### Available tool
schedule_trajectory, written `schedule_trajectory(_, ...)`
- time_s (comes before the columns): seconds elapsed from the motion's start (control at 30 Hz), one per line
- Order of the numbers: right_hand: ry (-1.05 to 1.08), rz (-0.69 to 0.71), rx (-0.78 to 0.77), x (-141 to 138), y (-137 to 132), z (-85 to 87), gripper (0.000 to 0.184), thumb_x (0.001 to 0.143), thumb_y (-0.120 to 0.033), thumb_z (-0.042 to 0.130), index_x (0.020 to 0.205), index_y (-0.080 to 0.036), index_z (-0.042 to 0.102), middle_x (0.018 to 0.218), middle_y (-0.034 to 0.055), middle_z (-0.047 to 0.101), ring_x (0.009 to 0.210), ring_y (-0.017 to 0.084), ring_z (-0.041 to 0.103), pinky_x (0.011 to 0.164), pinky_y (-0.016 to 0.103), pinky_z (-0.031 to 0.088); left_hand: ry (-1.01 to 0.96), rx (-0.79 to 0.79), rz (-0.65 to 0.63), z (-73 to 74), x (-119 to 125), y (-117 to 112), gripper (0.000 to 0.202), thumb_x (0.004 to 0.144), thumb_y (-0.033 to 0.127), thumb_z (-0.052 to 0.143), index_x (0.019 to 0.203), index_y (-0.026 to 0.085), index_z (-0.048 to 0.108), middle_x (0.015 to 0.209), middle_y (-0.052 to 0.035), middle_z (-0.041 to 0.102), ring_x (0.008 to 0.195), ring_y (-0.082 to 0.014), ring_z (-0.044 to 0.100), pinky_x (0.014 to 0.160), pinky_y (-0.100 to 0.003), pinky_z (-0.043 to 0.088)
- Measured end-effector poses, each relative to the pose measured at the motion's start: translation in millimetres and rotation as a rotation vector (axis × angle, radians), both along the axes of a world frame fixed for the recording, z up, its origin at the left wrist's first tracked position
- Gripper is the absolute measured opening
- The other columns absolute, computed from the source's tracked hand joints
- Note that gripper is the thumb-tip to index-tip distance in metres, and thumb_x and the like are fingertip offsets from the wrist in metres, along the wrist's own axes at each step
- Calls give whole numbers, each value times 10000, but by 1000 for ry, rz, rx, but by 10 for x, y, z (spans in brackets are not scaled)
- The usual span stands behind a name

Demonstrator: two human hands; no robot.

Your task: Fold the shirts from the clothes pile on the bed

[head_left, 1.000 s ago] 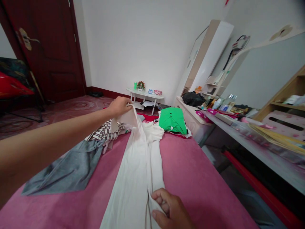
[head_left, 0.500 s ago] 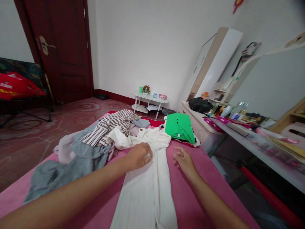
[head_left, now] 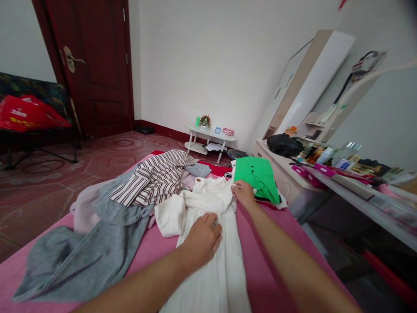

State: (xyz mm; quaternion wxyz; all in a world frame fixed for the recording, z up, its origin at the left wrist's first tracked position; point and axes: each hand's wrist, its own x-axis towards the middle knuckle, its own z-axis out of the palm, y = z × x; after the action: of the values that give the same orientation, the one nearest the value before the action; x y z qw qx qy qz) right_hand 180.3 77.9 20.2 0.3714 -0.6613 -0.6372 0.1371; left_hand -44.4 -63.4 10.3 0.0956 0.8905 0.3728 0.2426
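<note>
A long white dress (head_left: 208, 269) lies lengthwise on the pink bed cover (head_left: 263, 269), its neck end away from me and one sleeve out to the left. My left hand (head_left: 203, 237) rests palm down on its middle, fingers loosely bent over the fabric without a visible grip. At the dress's upper right edge, beside the folded green shirt (head_left: 252, 171), my right hand (head_left: 243, 192) is closed, pinching the white cloth between thumb and fingers.
Left of the dress lie a striped shirt (head_left: 156, 176) and grey clothing (head_left: 87, 256) in a loose heap. A cluttered dressing table (head_left: 306, 182) borders the bed on the right. Beyond the bed's far end stands a low white table (head_left: 211, 133).
My right hand has moved forward from beside the dress and taken its upper right edge. My left hand has slid a little nearer and right. The white sleeve now lies lower on the left.
</note>
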Motion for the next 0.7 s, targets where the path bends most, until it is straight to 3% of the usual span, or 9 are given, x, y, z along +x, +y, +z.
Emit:
schedule_trajectory(0.1,-61,-60,32,-178,52,-220,363,724,-168,551,1082,-109,563,689,18,657,662,172,630,626,252,463,-42,-27,-7,-26,-9,3,197,878,283,456,960,263,635,1105,-124,591,1016,-296,575,851,-419,489)
schedule_trajectory(0.17,-101,-95,64,-278,1,-387,374,751,-159,531,1123,-118,530,851,61,669,822,183,629,737,266,465,-107,-57,16,-12,-30,46,206,883,303,465,1001,271,631,1118,-116,604,997,-267,588,850,-376,495)
schedule_trajectory(0.27,-141,-121,115,-341,-108,-543,333,803,-128,434,1127,-130,511,1031,105,624,936,190,593,821,289,450,-148,11,171,121,-81,223,297,905,306,424,1136,245,601,1178,-106,602,1060,-234,564,925,-336,452)
schedule_trajectory(0.37,-177,-88,150,-321,-171,-565,293,784,-72,391,1013,-136,561,1016,110,604,941,198,579,846,296,447,4,80,395,329,-132,538,363,917,270,384,1219,202,572,1215,-114,599,1153,-256,516,986,-397,384)
schedule_trajectory(0.47,-212,-55,179,-298,-184,-540,265,767,-46,385,900,-148,590,990,113,591,970,211,560,881,300,438,216,-24,531,451,-165,875,347,906,289,414,1119,139,644,1120,-168,652,1129,-303,551,968,-449,373)
schedule_trajectory(0.57,-231,-57,194,-304,-186,-523,272,771,-41,380,899,-154,592,981,114,588,954,215,561,873,306,447,297,-129,550,447,-180,1079,342,829,411,559,956,128,704,984,-189,697,1001,-328,629,885,-447,427)
schedule_trajectory(0.7,-258,-83,188,-323,-219,-492,294,798,-58,367,954,-148,599,1016,119,585,953,216,570,873,320,456,311,-173,520,424,-211,1050,388,717,524,658,909,192,715,977,-139,710,933,-301,660,753,-354,476)
